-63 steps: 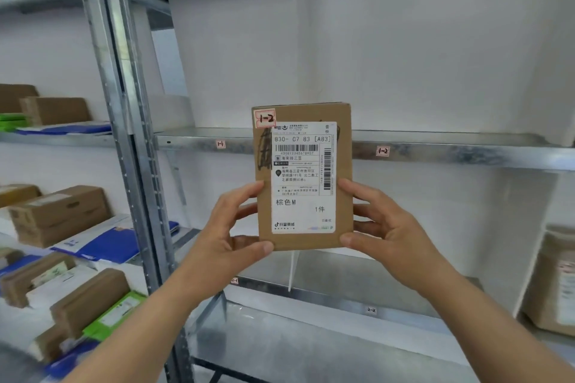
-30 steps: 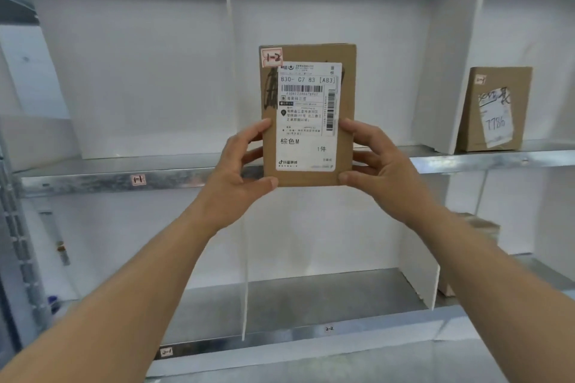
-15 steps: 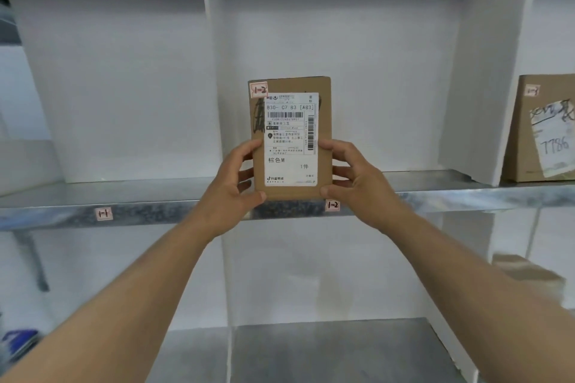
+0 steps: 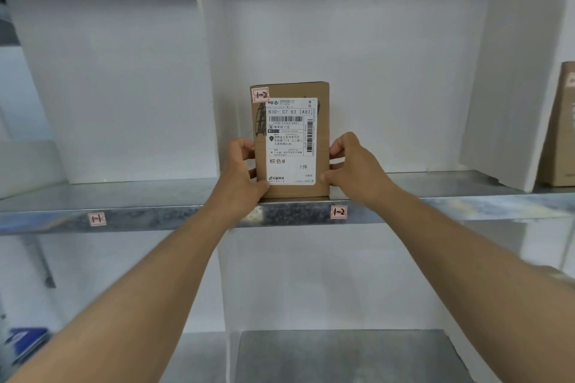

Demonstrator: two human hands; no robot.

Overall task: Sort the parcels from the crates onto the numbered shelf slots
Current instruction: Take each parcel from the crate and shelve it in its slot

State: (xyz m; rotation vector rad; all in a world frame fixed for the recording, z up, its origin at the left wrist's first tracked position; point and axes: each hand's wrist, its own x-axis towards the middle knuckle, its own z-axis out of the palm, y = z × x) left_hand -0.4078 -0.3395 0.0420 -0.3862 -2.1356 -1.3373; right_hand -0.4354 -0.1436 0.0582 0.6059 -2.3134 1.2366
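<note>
The left hand (image 4: 241, 169) grips the left edge of a brown cardboard parcel (image 4: 291, 140), thumb on the front face near the bottom corner and fingers curled round the side. Well to the left of this hand, on the front lip of the metal shelf (image 4: 155, 214), sits a small slot tag reading 1-1 (image 4: 96, 219). A white divider panel (image 4: 207, 71) rises just behind and above the hand. Between the two hands the parcel stands upright on the shelf, near its front edge, its white shipping label (image 4: 291, 141) facing the camera and a small 1-2 sticker (image 4: 260, 95) at its top left corner. The right hand (image 4: 354, 165) pinches the parcel's right edge, fingers curled. Just below this hand a slot tag reading 1-2 (image 4: 338, 212) is stuck on the shelf lip. Far to the right, past another white divider (image 4: 504, 87), a second brown parcel (image 4: 560, 127) stands on the same shelf.
</note>
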